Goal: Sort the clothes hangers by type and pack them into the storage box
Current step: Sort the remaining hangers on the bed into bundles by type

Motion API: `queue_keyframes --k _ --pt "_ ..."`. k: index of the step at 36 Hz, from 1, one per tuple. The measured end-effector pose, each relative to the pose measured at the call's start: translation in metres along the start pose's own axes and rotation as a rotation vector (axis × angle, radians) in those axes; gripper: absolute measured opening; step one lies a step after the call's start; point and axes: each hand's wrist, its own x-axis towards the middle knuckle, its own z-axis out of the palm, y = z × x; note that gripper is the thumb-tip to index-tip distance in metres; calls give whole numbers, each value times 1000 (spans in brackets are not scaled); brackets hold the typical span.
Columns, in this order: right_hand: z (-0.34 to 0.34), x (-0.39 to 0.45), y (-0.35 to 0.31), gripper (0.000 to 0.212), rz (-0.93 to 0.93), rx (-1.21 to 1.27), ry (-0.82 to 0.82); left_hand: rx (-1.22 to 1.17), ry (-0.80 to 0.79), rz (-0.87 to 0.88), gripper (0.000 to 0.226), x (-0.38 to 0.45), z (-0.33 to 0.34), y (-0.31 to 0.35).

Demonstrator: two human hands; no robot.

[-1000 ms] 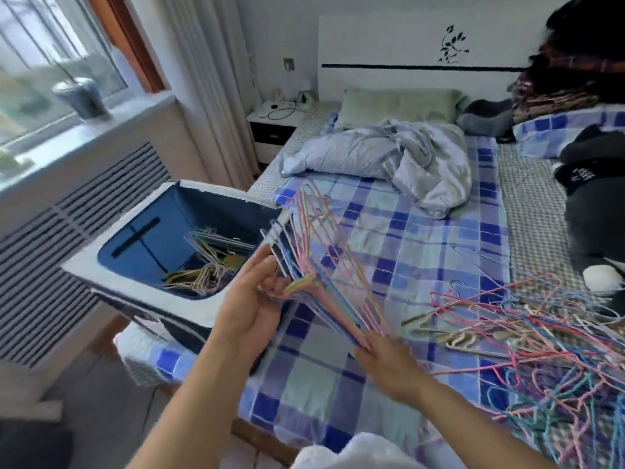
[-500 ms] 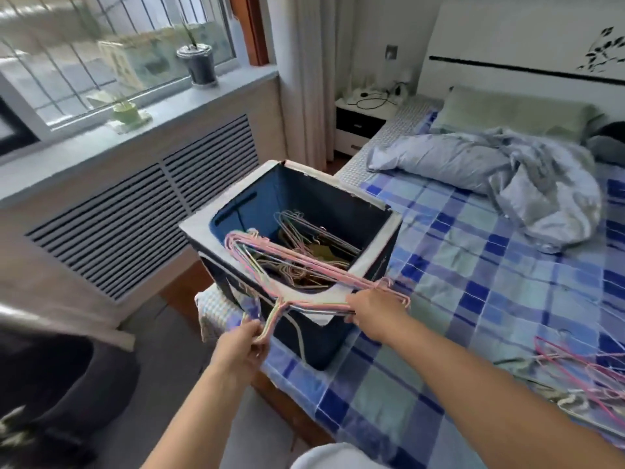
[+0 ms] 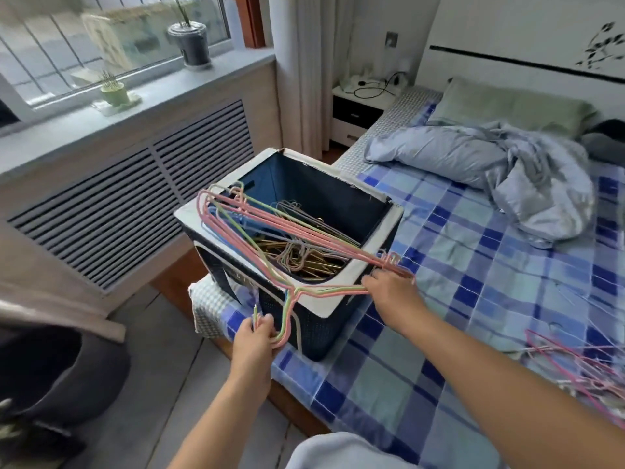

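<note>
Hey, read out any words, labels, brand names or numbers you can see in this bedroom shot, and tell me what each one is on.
No readable text anywhere in this view.
Headboard: only a black leaf decal and a dark stripe, no letters.
Storage box: white rim and dark mesh sides, no label visible.
Bundle of hangers: plain coloured wire, no markings.
Plant pot on the windowsill: no legible print; blurred.
</note>
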Motion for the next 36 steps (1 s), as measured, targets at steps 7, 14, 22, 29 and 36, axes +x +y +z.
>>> queue_keyframes --k 7,14,22,29,36 --pt "4 14 13 43 64 -82 32 -77 -182 -308 8 0 9 -6" --pt "10 -30 23 54 20 90 335 71 -33 -261 31 -1 9 3" --pt "57 -117 90 57 403 312 334 503 188 667 47 -63 76 26" --pt "107 -273 181 52 965 459 -51 1050 -726 435 15 -117 225 -53" --pt "153 -473 259 42 1367 655 -262 1326 -996 176 6 -182 336 -178"
